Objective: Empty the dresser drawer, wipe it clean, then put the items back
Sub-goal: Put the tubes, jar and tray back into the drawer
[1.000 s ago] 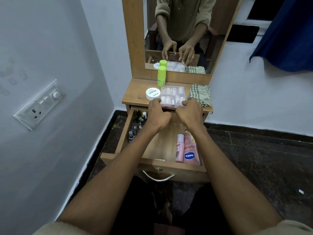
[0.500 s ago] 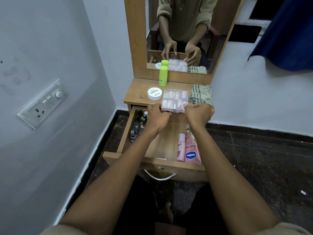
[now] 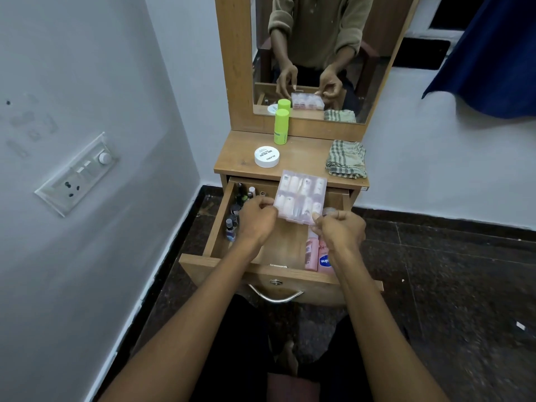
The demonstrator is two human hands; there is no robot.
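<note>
Fingers (image 3: 262,203) of the left hand (image 3: 255,220) are curling round the near left corner of a clear pink plastic case with rows of small compartments (image 3: 300,197), pinching it, while the right hand (image 3: 340,230) is pinching the near right corner between its thumb and bent fingers. Both hands are holding the case tilted in the air, its near edge over the open wooden drawer (image 3: 220,221) and its far edge just past the front lip of the wooden dresser tabletop (image 3: 301,153).

Inside the drawer, a cluster of small dark nail-polish bottles (image 3: 236,211) is standing along the left wall, and two pink tubes are lying at the right near the front — a slim one (image 3: 311,252) beside a wider one with a blue label (image 3: 324,260), the right wrist covering part of them. A curved metal handle (image 3: 275,297) is hanging on the drawer front.

On the tabletop, a flat round white tin with black lettering (image 3: 266,156) is sitting left of centre, a lime-green cylindrical bottle (image 3: 281,126) is standing upright behind it against the mirror frame, and a folded green-and-beige checked cloth (image 3: 345,159) is lying at the right edge. A mirror (image 3: 374,53) above is reflecting the hands and case. A white switch panel (image 3: 78,174) is fixed to the grey wall on the left.
</note>
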